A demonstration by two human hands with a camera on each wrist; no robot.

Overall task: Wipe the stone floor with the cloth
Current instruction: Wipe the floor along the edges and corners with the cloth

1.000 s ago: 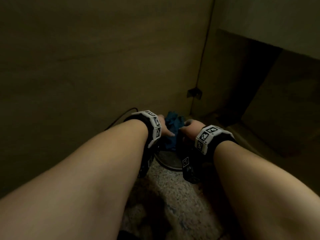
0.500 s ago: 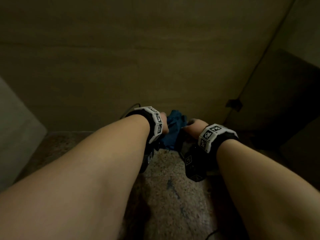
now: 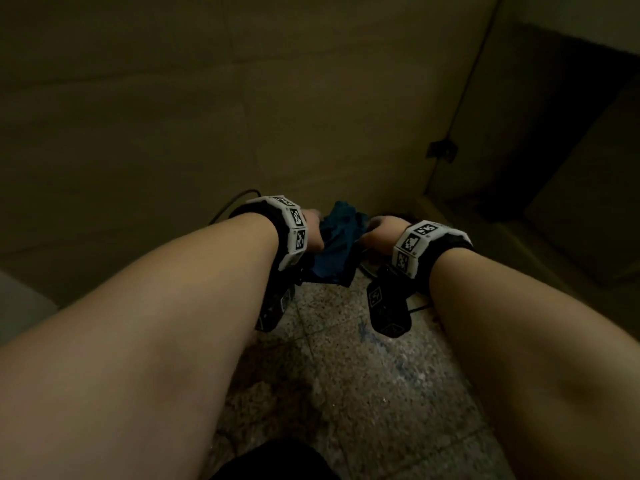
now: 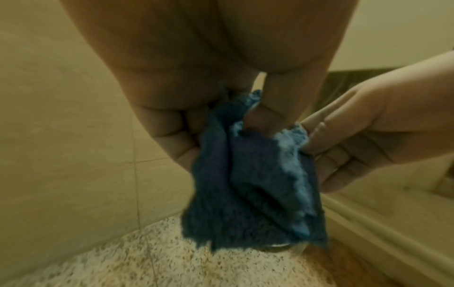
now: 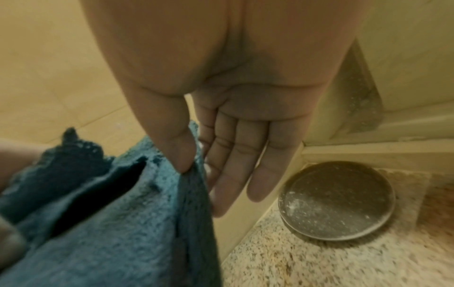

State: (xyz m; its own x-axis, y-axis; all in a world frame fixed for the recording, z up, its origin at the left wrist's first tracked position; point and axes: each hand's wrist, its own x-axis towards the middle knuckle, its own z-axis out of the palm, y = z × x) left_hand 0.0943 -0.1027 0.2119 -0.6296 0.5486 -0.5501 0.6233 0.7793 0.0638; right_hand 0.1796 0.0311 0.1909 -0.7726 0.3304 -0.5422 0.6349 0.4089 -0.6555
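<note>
A dark blue cloth [image 3: 337, 247] hangs crumpled between my two hands, just above the speckled stone floor [image 3: 346, 375] by the wall corner. My left hand [image 4: 221, 126] grips its upper left part with curled fingers. My right hand [image 5: 194, 170] pinches the cloth [image 5: 110, 223] between thumb and index finger, its other fingers held straight. In the left wrist view the cloth [image 4: 245, 184] droops down almost to the floor [image 4: 147, 262], and the right hand [image 4: 356, 147] holds its lighter edge. Both hands [image 3: 313, 230] [image 3: 379, 233] are close together in the head view.
A round metal drain cover [image 5: 336, 200] lies on the floor in the corner, below the right hand. Beige tiled walls [image 3: 242, 98] rise straight ahead. A low ledge [image 4: 380, 223] runs along the right. A dark clip [image 3: 441, 150] sits on the wall seam.
The head view swung left and back to the right. Both hands kept hold of the cloth, which now hangs a little longer between them.
</note>
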